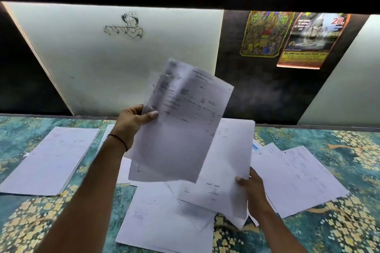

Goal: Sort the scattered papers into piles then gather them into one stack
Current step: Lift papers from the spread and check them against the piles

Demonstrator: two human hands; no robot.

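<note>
Raised sheets (pixel 185 125): a small bundle of printed pages, held up off the worktop (pixel 339 232), tilted, top edges fanned and blurred. The left hand (pixel 133 123) grips its left edge, thumb on the front face, the other fingers (pixel 131 110) curled behind. There is a thin black band (pixel 119 139) on that wrist.

Second sheet (pixel 226 160): it sits lower and to the right, partly behind the raised bundle, with its lower edge hanging just over the loose papers. The right hand (pixel 251 186) pinches its right edge, thumb on top and the rest of the fingers hidden under the paper. Can't tell if it's one page or several.

On the worktop (teal cover with yellow flowers):
- neat pile (pixel 51 158) at left, squared up, well apart from both hands
- loose overlapping sheets (pixel 164 222) in the centre, directly below the held papers, skewed
- fanned spread (pixel 298 176) at right, just beside the right hand and partly covered by it and the second sheet

The raised bundle blocks the view of the centre-back of the worktop, where more paper edges poke out behind the left forearm.

Behind: white wall panel (pixel 102 57) with a line drawing (pixel 127 25), and a dark panel carrying two coloured posters (pixel 263 35) (pixel 310 41).
</note>
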